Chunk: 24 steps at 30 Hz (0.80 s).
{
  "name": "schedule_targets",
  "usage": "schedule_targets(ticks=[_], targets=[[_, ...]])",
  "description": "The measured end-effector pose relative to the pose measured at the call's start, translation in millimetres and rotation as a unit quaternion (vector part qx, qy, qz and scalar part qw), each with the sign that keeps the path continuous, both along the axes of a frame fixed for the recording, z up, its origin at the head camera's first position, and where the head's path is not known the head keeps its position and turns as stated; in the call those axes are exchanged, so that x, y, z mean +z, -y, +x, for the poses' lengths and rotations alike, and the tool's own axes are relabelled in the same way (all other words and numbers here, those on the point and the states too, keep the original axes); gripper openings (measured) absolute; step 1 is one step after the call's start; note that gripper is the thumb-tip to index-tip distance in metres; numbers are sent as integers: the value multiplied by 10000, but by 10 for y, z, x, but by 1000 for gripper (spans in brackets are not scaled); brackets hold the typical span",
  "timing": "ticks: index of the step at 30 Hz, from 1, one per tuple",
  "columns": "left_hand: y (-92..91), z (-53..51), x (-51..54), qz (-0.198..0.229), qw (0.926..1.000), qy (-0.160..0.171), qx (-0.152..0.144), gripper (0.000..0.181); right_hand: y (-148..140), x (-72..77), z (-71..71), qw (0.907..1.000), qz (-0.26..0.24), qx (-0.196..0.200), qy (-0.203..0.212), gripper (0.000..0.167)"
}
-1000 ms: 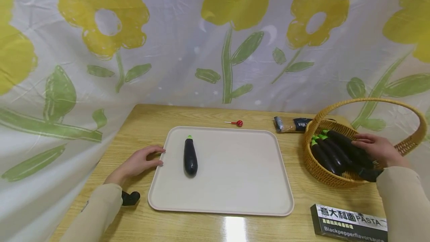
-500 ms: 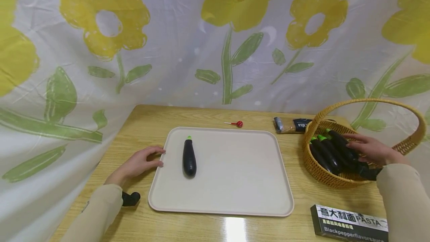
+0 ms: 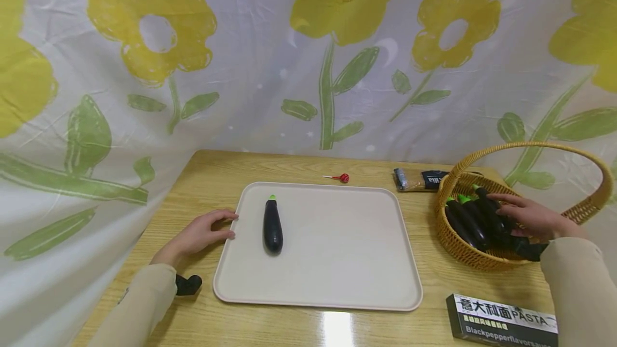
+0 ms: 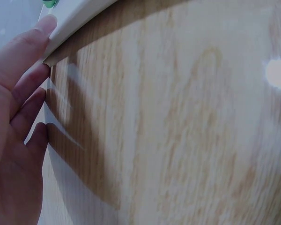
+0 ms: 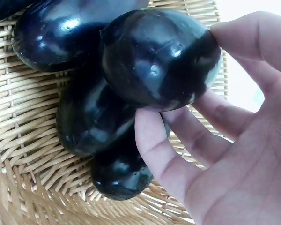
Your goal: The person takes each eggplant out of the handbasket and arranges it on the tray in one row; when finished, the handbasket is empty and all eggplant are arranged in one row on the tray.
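In the wicker basket (image 3: 465, 253) at the right lie several dark eggplants (image 3: 466, 224) with green stem ends. The right hand (image 3: 532, 217) reaches over its far side; in the right wrist view the hand (image 5: 243, 136) grips one eggplant (image 5: 161, 58) between thumb and curled fingers, above the others (image 5: 96, 112). Another eggplant (image 3: 272, 226) lies lengthwise on the left part of a pale tray (image 3: 347, 245). The left hand (image 3: 200, 232) rests at the tray's left edge, its fingertips at the rim; the left wrist view shows this hand (image 4: 18, 117) with loosely bent fingers.
A red lollipop (image 3: 344, 178) lies behind the tray. A pasta packet (image 3: 414, 180) is at the back, left of the basket, whose tall handle (image 3: 535, 144) arches above it. A black and white pasta box (image 3: 501, 320) lies front right. A flowered cloth (image 3: 250, 68) hangs behind the table.
The right hand has shifted slightly left within the basket, and the eggplant at its fingers has moved and tilted with it. The left hand and the eggplant on the tray have stayed put.
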<state>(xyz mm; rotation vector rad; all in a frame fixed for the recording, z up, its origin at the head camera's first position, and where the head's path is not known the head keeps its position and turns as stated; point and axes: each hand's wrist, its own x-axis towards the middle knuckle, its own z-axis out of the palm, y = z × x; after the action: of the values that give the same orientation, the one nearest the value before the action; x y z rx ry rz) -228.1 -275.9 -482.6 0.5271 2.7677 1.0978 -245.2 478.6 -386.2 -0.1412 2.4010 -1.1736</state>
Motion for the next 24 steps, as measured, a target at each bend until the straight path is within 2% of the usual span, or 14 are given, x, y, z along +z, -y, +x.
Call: schedule_targets(ticks=[10, 15, 24], targets=[[19, -4, -16, -53, 10000, -25, -6, 45, -7, -20, 10, 9999, -131, -67, 24, 48], [22, -5, -18, -34, 10000, 8, -4, 46, 16, -56, 15, 9993, 157, -69, -319, 50], [11, -7, -7, -68, 10000, -25, -25, 45, 73, -44, 44, 9927, 773, -439, -817, 54]])
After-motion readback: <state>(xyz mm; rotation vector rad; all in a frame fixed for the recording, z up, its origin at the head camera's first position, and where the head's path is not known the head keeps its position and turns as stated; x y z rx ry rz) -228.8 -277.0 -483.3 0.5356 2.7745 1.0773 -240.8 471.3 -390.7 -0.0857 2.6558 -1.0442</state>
